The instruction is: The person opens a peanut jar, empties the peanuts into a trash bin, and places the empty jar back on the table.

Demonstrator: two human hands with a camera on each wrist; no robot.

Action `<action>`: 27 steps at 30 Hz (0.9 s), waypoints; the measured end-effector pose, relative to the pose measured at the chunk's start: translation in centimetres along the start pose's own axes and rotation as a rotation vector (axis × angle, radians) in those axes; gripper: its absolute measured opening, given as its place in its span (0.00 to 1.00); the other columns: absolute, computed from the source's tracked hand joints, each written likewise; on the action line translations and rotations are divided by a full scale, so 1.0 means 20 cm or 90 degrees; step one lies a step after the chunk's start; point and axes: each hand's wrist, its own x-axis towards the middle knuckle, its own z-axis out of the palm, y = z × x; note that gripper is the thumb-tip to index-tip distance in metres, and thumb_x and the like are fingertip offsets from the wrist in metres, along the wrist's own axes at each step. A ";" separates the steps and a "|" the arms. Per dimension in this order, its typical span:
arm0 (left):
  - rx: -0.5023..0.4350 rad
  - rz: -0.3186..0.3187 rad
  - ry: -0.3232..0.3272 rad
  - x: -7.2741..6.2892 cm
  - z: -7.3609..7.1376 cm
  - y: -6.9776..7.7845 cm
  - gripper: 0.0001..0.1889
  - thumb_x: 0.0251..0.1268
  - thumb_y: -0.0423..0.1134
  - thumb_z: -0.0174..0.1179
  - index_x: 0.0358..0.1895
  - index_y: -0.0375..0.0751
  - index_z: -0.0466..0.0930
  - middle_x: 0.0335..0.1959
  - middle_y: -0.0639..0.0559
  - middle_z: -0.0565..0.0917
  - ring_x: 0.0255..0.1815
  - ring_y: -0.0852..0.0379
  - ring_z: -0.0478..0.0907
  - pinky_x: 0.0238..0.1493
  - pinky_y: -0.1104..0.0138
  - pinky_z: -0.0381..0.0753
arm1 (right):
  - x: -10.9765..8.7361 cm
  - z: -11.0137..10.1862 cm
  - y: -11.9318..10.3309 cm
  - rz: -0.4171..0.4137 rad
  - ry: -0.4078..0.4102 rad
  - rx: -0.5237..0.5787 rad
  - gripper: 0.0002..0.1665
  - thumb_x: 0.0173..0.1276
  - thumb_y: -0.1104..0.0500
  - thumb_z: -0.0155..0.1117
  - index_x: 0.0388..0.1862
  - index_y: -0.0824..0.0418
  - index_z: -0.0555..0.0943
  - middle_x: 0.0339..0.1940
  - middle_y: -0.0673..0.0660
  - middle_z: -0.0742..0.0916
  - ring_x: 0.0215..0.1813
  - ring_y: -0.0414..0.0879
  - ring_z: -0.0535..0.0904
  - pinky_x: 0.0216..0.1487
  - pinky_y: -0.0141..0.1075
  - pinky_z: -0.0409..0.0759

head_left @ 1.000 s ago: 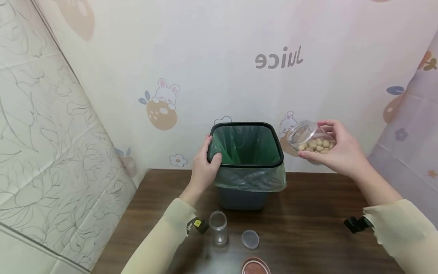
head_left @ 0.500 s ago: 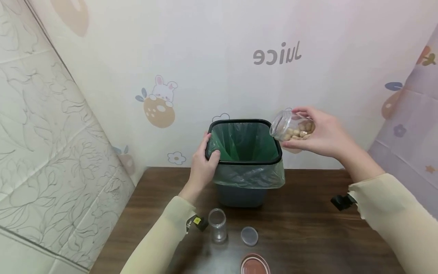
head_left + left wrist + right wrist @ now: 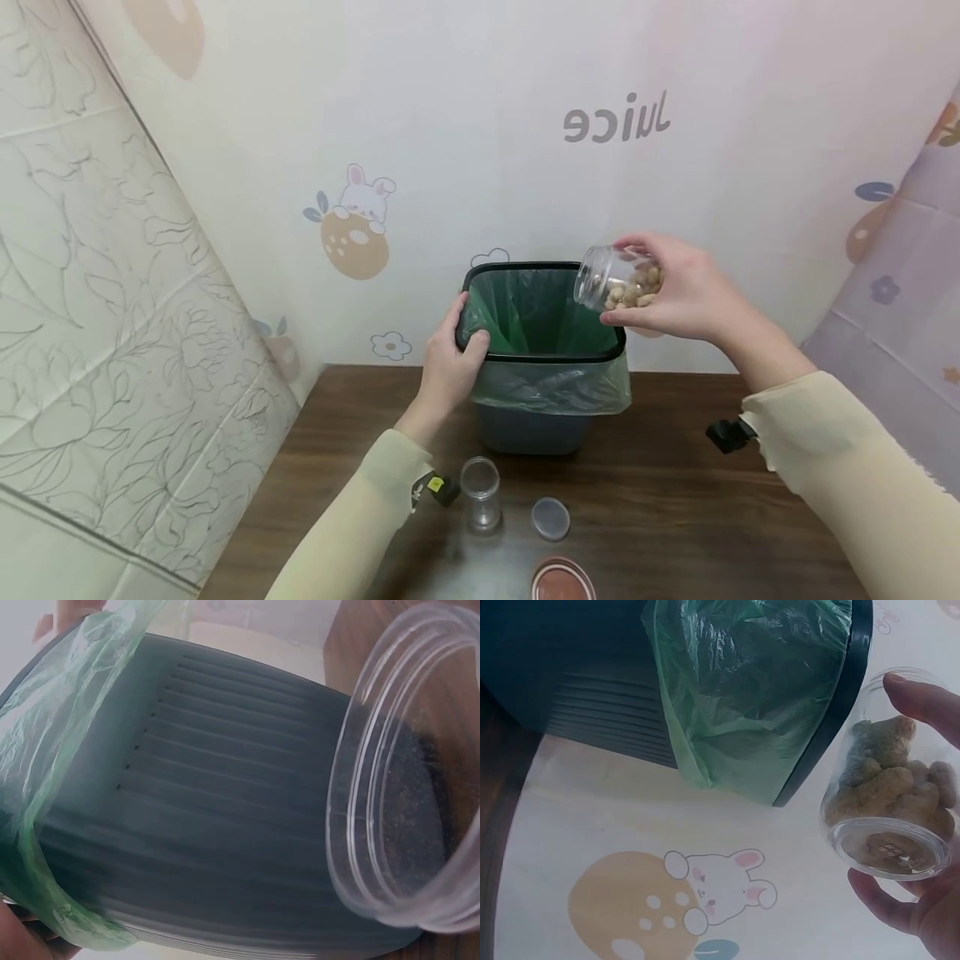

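Note:
My left hand [image 3: 452, 358] grips the left rim of a dark grey trash can [image 3: 532, 429], thumb over the near corner. A green plastic bag [image 3: 551, 389] lines it and folds down over the outside. My right hand [image 3: 686, 292] holds a clear jar [image 3: 889, 847] tipped on its side, its uncovered mouth pointing left over the can's right rim. Unshelled peanuts [image 3: 892, 787] lie inside the jar, gathered toward its lower side and base. In the left wrist view the can's ribbed wall fills the middle, and my left hand shows only in part.
A second clear jar [image 3: 481, 496] stands without a lid on the brown wooden table [image 3: 675, 467] in front of the can. To its right lie a clear round lid [image 3: 551, 518] and a reddish lid [image 3: 562, 581]. A printed cloth [image 3: 480, 125] hangs behind.
My right hand has carried the jar of peanuts leftward, from beside the trash can to over its right rim. My left hand has kept its grip on the rim.

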 end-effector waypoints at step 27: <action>-0.014 -0.020 -0.008 0.00 0.02 0.00 0.37 0.76 0.44 0.50 0.87 0.41 0.61 0.86 0.51 0.65 0.85 0.55 0.63 0.82 0.52 0.65 | 0.07 0.03 -0.06 -0.018 -0.068 -0.093 0.52 0.55 0.45 0.90 0.76 0.51 0.74 0.71 0.64 0.81 0.71 0.66 0.76 0.65 0.68 0.75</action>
